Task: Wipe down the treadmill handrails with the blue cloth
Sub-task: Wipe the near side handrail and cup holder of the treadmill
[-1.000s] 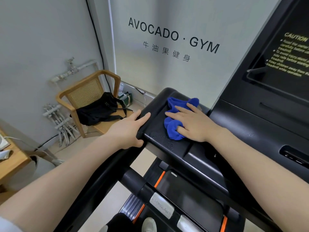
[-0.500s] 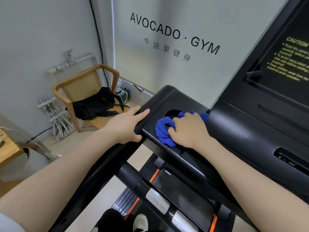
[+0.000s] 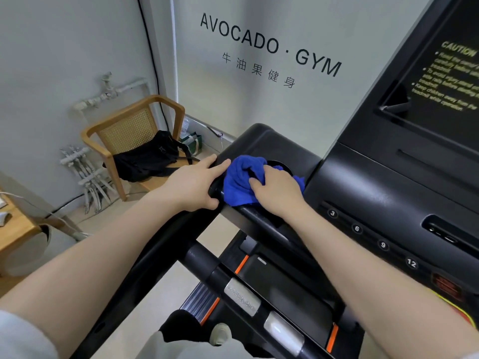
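My right hand point(image 3: 277, 194) presses a bunched blue cloth point(image 3: 241, 178) onto the black left wing of the treadmill console point(image 3: 259, 141), over a round cup recess that is mostly hidden. My left hand point(image 3: 193, 183) grips the outer edge of that wing, fingers touching the cloth's left side. The black left handrail point(image 3: 145, 257) runs down from under my left hand toward the bottom left. A crossbar with silver grip plates point(image 3: 242, 296) lies below my right forearm.
The console panel point(image 3: 388, 203) with numbered buttons and a dark screen rises at the right. A wooden chair point(image 3: 129, 125) with a black bag stands by the wall at left, pipes beside it. A wooden table edge point(image 3: 15, 226) shows at far left.
My right hand has pulled the cloth from the far part of the wing back and to the left, bunching it against my left hand. My left hand kept its grip.
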`<state>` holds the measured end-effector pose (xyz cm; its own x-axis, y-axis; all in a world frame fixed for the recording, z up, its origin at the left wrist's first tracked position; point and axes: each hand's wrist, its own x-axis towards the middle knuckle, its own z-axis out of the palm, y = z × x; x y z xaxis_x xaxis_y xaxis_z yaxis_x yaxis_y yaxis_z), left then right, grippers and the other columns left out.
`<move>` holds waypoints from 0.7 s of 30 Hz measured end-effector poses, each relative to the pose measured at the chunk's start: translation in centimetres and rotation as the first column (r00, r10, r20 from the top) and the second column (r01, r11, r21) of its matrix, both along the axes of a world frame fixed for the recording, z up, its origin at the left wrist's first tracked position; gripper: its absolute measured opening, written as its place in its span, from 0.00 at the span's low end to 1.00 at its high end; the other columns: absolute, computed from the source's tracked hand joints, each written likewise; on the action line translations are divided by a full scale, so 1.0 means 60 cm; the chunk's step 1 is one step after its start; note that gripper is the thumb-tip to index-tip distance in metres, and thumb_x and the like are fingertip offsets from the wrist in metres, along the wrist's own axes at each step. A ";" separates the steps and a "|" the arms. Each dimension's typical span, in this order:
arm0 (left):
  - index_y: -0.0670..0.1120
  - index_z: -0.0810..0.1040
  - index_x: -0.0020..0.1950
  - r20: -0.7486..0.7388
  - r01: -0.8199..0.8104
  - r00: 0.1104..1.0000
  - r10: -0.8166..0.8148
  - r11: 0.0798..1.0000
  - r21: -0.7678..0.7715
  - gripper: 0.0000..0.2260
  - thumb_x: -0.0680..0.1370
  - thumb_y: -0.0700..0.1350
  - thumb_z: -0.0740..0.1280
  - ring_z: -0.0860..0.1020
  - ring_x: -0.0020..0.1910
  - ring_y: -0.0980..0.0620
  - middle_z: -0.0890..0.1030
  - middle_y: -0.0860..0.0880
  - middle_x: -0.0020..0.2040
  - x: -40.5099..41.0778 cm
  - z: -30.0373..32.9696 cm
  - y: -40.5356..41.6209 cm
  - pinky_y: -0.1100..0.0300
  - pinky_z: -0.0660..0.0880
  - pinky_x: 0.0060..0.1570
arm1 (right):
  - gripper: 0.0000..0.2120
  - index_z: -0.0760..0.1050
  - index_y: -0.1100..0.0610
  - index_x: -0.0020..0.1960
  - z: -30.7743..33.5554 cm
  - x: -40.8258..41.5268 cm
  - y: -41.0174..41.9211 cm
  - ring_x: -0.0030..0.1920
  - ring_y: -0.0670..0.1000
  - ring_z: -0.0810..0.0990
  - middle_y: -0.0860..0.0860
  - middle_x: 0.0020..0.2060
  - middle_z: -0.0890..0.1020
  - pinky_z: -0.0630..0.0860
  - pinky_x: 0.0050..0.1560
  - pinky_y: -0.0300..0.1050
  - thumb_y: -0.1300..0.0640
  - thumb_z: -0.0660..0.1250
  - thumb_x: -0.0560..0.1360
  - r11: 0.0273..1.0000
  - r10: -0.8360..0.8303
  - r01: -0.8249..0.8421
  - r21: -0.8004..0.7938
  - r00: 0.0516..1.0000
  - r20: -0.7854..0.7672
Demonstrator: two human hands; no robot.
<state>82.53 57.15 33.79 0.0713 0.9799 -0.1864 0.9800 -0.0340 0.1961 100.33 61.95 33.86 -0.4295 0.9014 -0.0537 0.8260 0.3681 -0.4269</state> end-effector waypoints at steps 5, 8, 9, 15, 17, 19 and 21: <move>0.56 0.45 0.76 -0.008 0.004 1.000 -0.004 1.000 -0.020 0.41 0.72 0.54 0.68 0.68 0.69 0.43 0.48 0.48 0.78 -0.004 0.006 -0.004 0.52 0.70 0.63 | 0.09 0.70 0.52 0.37 0.025 0.063 0.030 0.47 0.55 0.76 0.47 0.32 0.74 0.61 0.49 0.47 0.49 0.54 0.68 0.929 0.254 -0.333 0.159 0.891 0.377; 0.57 0.45 0.76 -0.008 0.002 1.000 -0.002 0.999 -0.044 0.41 0.72 0.54 0.68 0.67 0.70 0.43 0.47 0.49 0.78 -0.005 0.003 -0.004 0.53 0.69 0.64 | 0.06 0.73 0.51 0.38 0.041 0.075 0.066 0.52 0.51 0.76 0.48 0.38 0.80 0.59 0.59 0.47 0.53 0.58 0.69 0.837 0.372 -0.530 0.135 0.732 0.571; 0.58 0.44 0.76 0.000 -0.004 1.000 0.004 0.999 -0.047 0.41 0.72 0.55 0.68 0.66 0.70 0.43 0.47 0.50 0.78 -0.006 0.002 -0.003 0.53 0.68 0.64 | 0.06 0.73 0.50 0.38 0.047 0.080 0.079 0.53 0.51 0.76 0.48 0.40 0.80 0.57 0.62 0.46 0.53 0.58 0.70 0.813 0.407 -0.571 0.113 0.696 0.592; 0.58 0.43 0.76 -0.021 -0.015 1.000 0.014 0.999 -0.043 0.41 0.72 0.55 0.67 0.68 0.69 0.44 0.46 0.51 0.78 -0.006 0.003 -0.001 0.52 0.70 0.62 | 0.14 0.74 0.47 0.59 0.049 0.084 0.093 0.71 0.48 0.60 0.40 0.60 0.77 0.56 0.65 0.45 0.56 0.55 0.78 0.727 0.419 -0.674 0.131 0.587 0.692; 0.58 0.43 0.76 -0.032 -0.017 0.999 0.016 0.999 -0.034 0.41 0.72 0.54 0.67 0.69 0.68 0.44 0.46 0.50 0.78 -0.003 0.003 -0.001 0.52 0.71 0.61 | 0.14 0.73 0.48 0.60 0.042 0.072 0.078 0.71 0.50 0.58 0.41 0.61 0.77 0.56 0.61 0.47 0.56 0.55 0.78 0.768 0.363 -0.619 0.167 0.634 0.683; 0.58 0.43 0.76 -0.031 -0.023 0.999 0.022 0.999 -0.029 0.41 0.72 0.54 0.67 0.69 0.68 0.43 0.46 0.50 0.78 -0.001 0.002 -0.002 0.53 0.72 0.60 | 0.17 0.72 0.49 0.63 0.026 0.057 0.063 0.70 0.52 0.60 0.46 0.63 0.75 0.57 0.57 0.49 0.59 0.56 0.76 0.870 0.320 -0.472 0.142 0.760 0.566; 0.57 0.44 0.76 -0.022 -0.029 0.999 0.029 0.999 -0.022 0.41 0.72 0.53 0.68 0.70 0.67 0.43 0.46 0.49 0.78 0.001 0.002 -0.005 0.53 0.72 0.60 | 0.22 0.70 0.49 0.66 0.016 0.039 0.047 0.70 0.53 0.60 0.50 0.66 0.71 0.57 0.59 0.49 0.63 0.56 0.74 0.966 0.235 -0.257 0.028 0.916 0.325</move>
